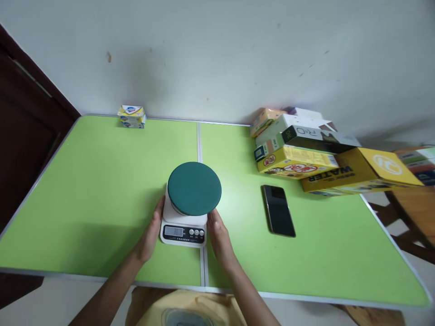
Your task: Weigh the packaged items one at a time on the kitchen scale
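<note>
The white scale (186, 220) sits on the green bench (102, 181) between the open left hand (148, 238) and right hand (220, 238), and looks hard, smooth and light, best held low by both sides so the round green lid (195, 188) won't slide.

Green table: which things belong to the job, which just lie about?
Seemingly in use:
white digital scale, between left hand and right hand
round dark-green lid above it

Seemingly idle:
black phone
small yellow-and-white box
colourful cardboard boxes
</note>
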`<act>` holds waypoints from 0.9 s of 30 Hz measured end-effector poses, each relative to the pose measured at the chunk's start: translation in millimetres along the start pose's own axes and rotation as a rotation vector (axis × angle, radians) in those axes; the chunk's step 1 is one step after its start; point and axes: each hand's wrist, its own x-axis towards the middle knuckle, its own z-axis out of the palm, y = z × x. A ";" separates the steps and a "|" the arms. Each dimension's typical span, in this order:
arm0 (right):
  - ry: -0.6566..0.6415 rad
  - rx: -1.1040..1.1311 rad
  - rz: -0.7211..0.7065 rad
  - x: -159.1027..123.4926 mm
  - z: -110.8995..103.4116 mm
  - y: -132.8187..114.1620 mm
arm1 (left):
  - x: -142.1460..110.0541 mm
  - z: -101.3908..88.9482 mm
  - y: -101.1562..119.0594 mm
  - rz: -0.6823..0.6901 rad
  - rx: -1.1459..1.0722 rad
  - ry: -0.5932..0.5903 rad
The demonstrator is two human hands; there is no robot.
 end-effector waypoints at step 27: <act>0.055 0.126 -0.011 -4.5 18.0 7.6 | -0.4 -10.8 9.1 -0.009 -0.219 -0.067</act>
